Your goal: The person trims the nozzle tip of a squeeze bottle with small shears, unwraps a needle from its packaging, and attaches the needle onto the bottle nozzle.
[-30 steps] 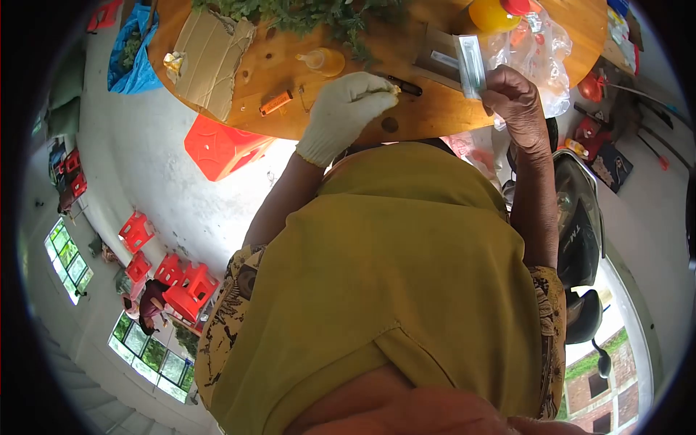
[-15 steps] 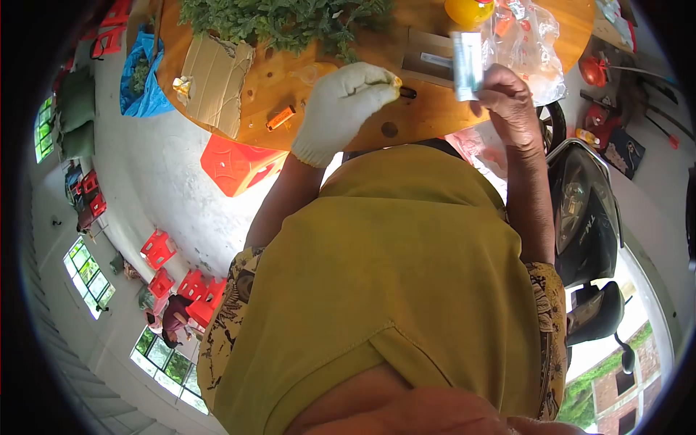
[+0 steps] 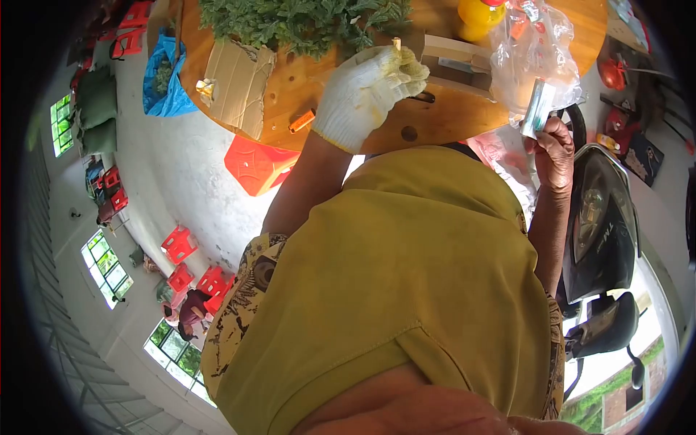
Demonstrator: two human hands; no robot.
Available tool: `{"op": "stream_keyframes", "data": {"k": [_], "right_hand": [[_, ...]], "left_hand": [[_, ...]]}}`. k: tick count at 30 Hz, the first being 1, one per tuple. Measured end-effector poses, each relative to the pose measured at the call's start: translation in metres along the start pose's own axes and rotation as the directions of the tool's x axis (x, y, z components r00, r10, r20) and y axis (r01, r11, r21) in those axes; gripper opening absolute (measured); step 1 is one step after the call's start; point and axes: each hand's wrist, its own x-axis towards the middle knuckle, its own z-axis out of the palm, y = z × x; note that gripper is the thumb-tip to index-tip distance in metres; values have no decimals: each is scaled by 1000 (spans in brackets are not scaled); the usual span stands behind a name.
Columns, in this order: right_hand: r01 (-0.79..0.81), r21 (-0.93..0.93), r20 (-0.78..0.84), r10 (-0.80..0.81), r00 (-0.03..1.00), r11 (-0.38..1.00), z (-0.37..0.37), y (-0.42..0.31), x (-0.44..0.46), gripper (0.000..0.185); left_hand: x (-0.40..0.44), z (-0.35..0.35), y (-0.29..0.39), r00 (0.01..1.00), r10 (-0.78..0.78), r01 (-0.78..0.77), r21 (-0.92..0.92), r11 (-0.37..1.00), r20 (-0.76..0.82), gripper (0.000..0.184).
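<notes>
My left hand (image 3: 373,94), in a white knitted glove, has its fingers curled over the table's near edge. A small tan tip shows at them; what they hold is too small to name. Beside the glove lies a dark slim object (image 3: 423,96), partly covered. My bare right hand (image 3: 554,152) pinches a flat silver-and-green packet (image 3: 538,109) at its lower end, in front of a clear plastic bag (image 3: 533,54). An open cardboard box (image 3: 457,47) with a pale item inside sits between the hands.
Green foliage (image 3: 304,22) covers the far part of the wooden table (image 3: 442,119). Flat cardboard (image 3: 235,83), an orange object (image 3: 301,121) and a yellow container (image 3: 478,18) also lie there. A red stool (image 3: 254,165) stands left, a motorbike (image 3: 598,232) right. People (image 3: 191,313) are far off.
The packet and my right hand have moved right and down, away from the box. My gloved left hand has moved right and slightly up, and its back has turned.
</notes>
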Motion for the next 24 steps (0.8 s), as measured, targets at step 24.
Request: {"op": "stream_keyframes", "data": {"k": [24], "right_hand": [[10,29,-74,-7,997,1000,-24,0,-24,7]], "left_hand": [[3,38,-21,891,307,-400,898,185,334,17]]}}
